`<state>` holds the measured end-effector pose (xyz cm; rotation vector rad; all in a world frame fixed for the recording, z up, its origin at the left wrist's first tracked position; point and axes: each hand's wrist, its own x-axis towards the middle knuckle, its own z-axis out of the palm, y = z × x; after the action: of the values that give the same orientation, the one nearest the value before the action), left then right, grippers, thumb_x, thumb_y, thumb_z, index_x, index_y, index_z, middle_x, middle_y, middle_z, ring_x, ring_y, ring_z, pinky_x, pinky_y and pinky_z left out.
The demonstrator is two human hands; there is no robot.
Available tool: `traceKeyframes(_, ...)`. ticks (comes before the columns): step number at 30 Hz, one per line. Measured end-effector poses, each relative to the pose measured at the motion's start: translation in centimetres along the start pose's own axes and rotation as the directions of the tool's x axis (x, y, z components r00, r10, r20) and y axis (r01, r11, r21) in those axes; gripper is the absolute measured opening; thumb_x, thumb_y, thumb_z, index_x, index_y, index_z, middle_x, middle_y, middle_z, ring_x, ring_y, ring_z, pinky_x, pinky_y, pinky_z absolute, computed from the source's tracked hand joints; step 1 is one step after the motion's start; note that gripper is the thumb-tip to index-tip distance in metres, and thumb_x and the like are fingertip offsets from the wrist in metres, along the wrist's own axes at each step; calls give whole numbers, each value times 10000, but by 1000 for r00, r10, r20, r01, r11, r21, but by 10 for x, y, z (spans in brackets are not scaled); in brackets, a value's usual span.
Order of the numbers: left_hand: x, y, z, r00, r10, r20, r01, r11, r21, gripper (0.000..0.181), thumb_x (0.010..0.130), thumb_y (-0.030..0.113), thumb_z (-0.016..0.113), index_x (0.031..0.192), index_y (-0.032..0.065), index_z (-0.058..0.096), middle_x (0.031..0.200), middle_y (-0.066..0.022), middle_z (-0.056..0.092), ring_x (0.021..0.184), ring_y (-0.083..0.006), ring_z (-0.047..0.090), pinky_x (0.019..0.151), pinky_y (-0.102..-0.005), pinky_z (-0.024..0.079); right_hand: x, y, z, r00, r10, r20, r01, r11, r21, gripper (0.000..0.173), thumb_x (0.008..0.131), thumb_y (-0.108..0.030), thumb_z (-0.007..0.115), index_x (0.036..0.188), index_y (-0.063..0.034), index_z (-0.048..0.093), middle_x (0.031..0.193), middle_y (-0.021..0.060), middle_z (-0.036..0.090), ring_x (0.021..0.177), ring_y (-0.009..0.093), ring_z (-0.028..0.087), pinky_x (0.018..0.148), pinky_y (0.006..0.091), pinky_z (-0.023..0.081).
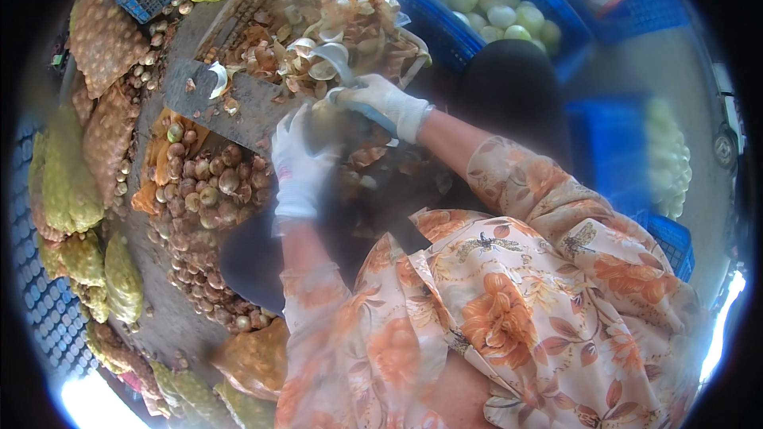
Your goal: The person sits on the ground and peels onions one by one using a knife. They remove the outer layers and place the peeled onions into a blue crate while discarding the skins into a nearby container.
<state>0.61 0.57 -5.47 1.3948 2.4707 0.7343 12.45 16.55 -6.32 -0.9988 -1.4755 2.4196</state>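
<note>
My left hand [303, 170], in a white glove, holds what looks like an onion [322, 121]; the spot is blurred. My right hand [388, 105], also gloved, grips a knife [371, 115] beside the onion. A curved, pale grey-blue strip [335, 59], perhaps its blade, rises past the fingers. Just beyond both hands stands a pale crate [241, 7] heaped with onion skins [374, 33]. A grey board [199, 92] bearing scraps of peel lies left of my hands. Below the board, unpeeled onions [205, 182] are piled against my left knee.
Peeled onions [471, 0] fill a blue plastic crate [426, 18] at the upper right. More pale produce [666, 161] sits at the far right by blue crates. Full mesh sacks [67, 176] line the left side, with loose onions [143, 74] around them. An orange sack [253, 357] lies lower left.
</note>
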Motion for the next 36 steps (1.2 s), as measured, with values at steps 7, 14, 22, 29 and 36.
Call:
traceKeyframes(7,9,14,22,987,-146,-74,146,989,-6,734,656,206,902,1298,51,583,1246,-184,568,1150,-353,587,1011,-408,477,11,6,-20,976,-101,-193,59,975,-214,310,911,-293,672,942,12,711,772,114,704,659,222,673,604,368,523)
traceKeyframes(14,-20,-5,16,902,-432,9,380,784,-491,767,701,103,910,1354,-2,521,1278,-112,586,1155,-197,600,1025,-319,492,-14,1,-22,877,-479,-45,229,499,-836,279,908,-267,629,1031,-18,654,972,244,698,958,409,676,867,475,519)
traceKeyframes(22,-29,-2,16,906,-424,-2,378,808,-452,761,726,83,891,1365,-27,492,1277,-117,598,1153,-209,602,1028,-334,488,-49,16,17,969,-139,205,247,478,-843,225,886,-151,612,1047,-7,675,1007,223,711,978,384,692,847,460,544)
traceKeyframes(29,-38,2,11,907,-420,-23,357,798,-485,760,719,94,896,1357,-16,498,1260,-125,610,1148,-213,611,1015,-334,496,-58,-8,31,972,49,230,192,394,-899,224,890,-83,614,1083,16,667,993,247,698,952,399,692,801,448,544)
traceKeyframes(36,-40,13,10,886,-463,-15,370,727,-579,760,718,137,909,1348,-5,508,1254,-122,607,1134,-209,611,991,-330,510,-48,-14,37,970,84,226,185,340,-922,211,905,-68,587,1058,21,702,969,251,709,925,377,712,781,440,555)
